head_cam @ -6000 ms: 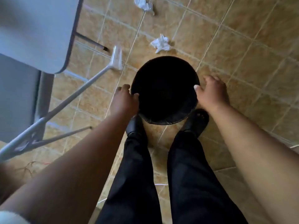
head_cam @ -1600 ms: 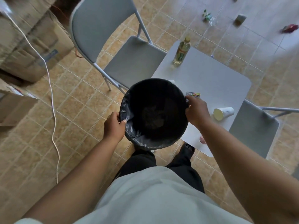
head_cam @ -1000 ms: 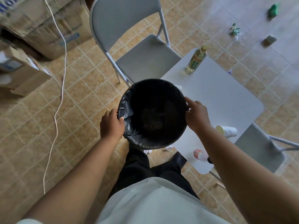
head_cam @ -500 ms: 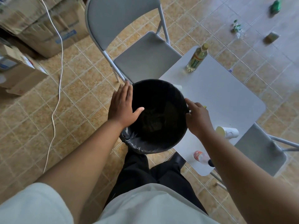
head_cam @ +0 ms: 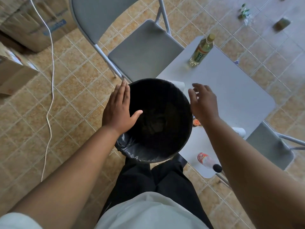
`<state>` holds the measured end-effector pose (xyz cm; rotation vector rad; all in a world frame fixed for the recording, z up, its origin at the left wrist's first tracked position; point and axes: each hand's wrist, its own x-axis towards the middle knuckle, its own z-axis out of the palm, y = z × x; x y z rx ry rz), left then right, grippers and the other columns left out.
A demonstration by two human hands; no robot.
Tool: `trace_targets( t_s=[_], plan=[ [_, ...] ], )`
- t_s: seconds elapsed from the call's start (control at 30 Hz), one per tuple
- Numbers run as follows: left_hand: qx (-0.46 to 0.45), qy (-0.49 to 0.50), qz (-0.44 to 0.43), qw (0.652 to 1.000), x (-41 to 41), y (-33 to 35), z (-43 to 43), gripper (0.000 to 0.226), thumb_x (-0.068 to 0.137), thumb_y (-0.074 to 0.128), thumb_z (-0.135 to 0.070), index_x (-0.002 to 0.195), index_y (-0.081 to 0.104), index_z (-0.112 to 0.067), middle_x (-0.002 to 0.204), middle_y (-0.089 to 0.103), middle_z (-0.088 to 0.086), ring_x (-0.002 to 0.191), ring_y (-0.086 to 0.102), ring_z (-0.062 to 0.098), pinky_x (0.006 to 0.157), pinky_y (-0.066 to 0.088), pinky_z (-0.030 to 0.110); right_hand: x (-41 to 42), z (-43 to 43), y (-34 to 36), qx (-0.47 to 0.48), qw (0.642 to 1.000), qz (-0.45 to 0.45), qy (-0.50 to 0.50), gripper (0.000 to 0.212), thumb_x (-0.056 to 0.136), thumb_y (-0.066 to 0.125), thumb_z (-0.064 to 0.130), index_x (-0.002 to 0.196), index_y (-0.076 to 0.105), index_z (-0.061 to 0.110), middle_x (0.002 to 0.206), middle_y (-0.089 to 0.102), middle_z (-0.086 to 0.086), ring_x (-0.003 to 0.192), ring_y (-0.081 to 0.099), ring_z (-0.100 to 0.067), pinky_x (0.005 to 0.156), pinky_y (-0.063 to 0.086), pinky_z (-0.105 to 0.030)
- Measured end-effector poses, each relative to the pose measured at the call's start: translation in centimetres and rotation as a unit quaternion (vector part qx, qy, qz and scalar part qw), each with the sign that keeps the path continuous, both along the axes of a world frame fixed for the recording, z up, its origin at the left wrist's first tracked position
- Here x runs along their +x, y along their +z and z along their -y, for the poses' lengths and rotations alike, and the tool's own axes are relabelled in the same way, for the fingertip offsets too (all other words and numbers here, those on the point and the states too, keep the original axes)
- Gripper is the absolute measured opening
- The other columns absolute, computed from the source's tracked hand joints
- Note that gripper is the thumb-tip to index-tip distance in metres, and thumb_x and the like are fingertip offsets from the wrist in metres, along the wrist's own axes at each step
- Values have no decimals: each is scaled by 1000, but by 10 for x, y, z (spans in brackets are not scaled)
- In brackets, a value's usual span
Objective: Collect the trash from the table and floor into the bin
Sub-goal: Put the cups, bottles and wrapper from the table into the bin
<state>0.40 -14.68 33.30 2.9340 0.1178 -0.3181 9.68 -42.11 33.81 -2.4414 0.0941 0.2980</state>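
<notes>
Bin (head_cam: 158,146), one, black, lined with a dark plastic bag, stands at the near-left corner of the white table (head_cam: 231,90), its rim overlapping the table edge. Left hand (head_cam: 119,109), one, lies flat and open on the bin's left rim, thumb over the opening, grasping nothing. Right hand (head_cam: 203,103), one, hovers open just right of the rim, fingers spread and loosely curled, holding nothing.

Table items: one upright green-labelled bottle (head_cam: 202,50) at the far side; one red-labelled bottle (head_cam: 206,160) lying at the near edge; one white cup (head_cam: 240,131) partly hidden by the right forearm; one small orange piece (head_cam: 196,123) beside the bin.

Floor litter, far right: two pieces, a green wrapper (head_cam: 244,12) and a brownish block (head_cam: 282,23).

Chairs: two, grey; one (head_cam: 140,45) far of the bin, one (head_cam: 267,144) right of the table. Cardboard boxes (head_cam: 29,22) and one white cable (head_cam: 49,80) occupy the left.
</notes>
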Motion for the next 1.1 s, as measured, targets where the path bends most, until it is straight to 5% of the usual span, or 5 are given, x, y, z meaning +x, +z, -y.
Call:
trace_targets(
  t_s=[0.2,0.53,0.87,1.1],
  plan=[
    [3,-4,18,1000,-1,-3,0,97,88,53,-60,155,12,-3,164,7,16,152,7,31,123,15,42,74,-16,-48,-116,987,-29,105,44,95,55,25,137,53,13,130,57,-11,121,53,-30,97,45,-39],
    [8,-7,52,999,-1,-9,-1,95,89,52,-59,154,17,0,163,13,18,151,13,33,120,23,46,126,-23,-142,-262,917,-108,281,49,88,68,25,131,52,8,129,53,-15,121,49,-36,88,49,-43],
    [15,-10,62,998,0,-14,-1,93,91,50,-59,154,18,1,162,15,19,151,13,33,119,26,48,125,-18,-173,-237,924,-88,288,43,86,71,21,124,54,8,119,56,-15,111,54,-38,83,49,-42],
    [10,-6,59,998,1,-14,0,92,91,46,-62,153,19,1,162,17,19,150,15,34,120,23,45,118,-11,-115,-157,965,-42,205,50,84,74,29,125,55,10,118,57,-15,107,55,-37,86,45,-40]
  ],
)
